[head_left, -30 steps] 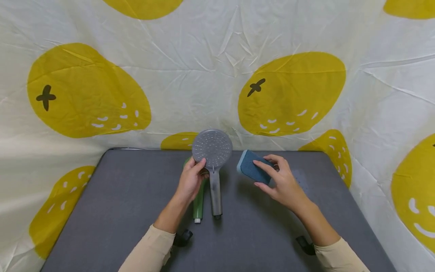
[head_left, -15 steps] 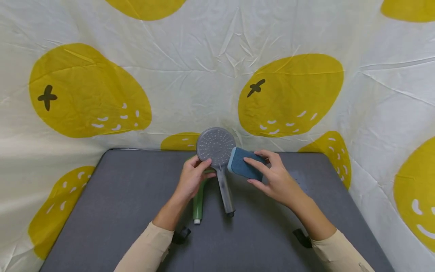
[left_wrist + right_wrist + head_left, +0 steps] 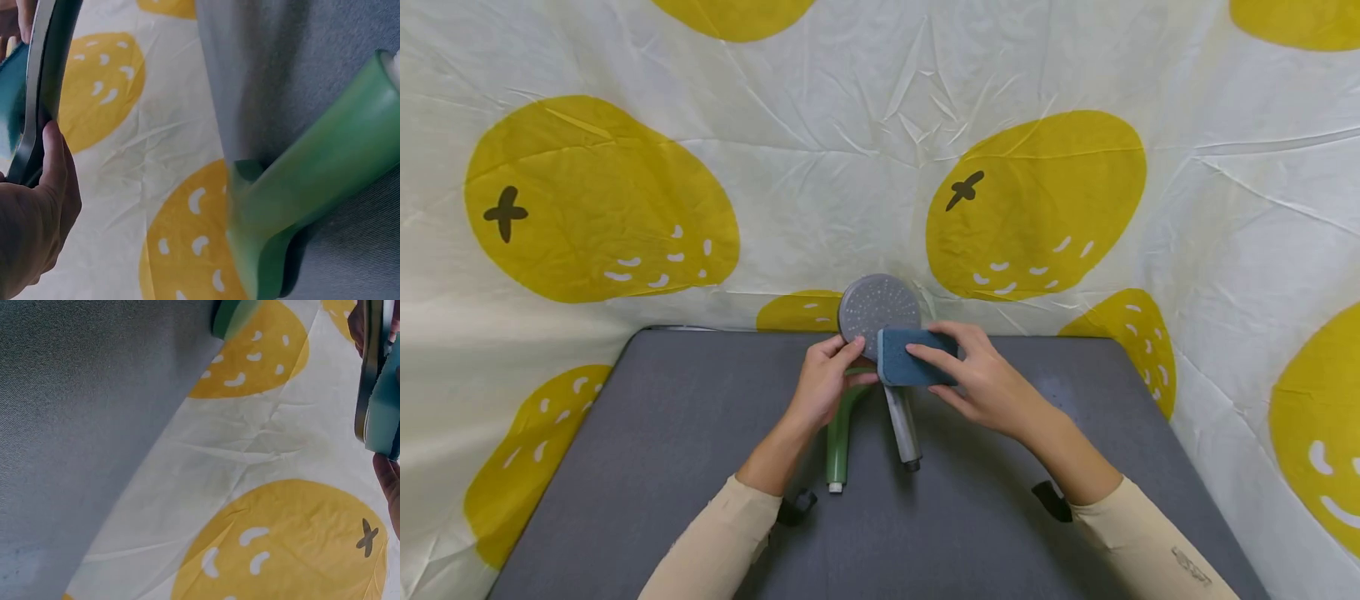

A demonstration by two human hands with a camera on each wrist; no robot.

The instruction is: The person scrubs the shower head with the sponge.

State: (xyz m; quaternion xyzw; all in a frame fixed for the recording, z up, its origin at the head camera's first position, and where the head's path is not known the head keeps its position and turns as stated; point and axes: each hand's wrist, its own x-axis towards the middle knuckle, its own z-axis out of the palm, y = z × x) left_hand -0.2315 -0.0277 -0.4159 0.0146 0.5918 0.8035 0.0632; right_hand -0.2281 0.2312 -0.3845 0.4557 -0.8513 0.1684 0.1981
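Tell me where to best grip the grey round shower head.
Probably by its slim, straight handle, coming from the person's side: its free end points that way, while the left hand holds the round rim and the blue rectangular sponge hides the neck.

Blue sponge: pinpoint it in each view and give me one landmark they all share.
Head: sponge just below centre, held by the right hand.
Left wrist: sponge at the left edge, upper half, partly cut off.
Right wrist: sponge at the right edge, upper half, partly cut off.
Shared landmark: grey shower head, edge-on in both wrist views.
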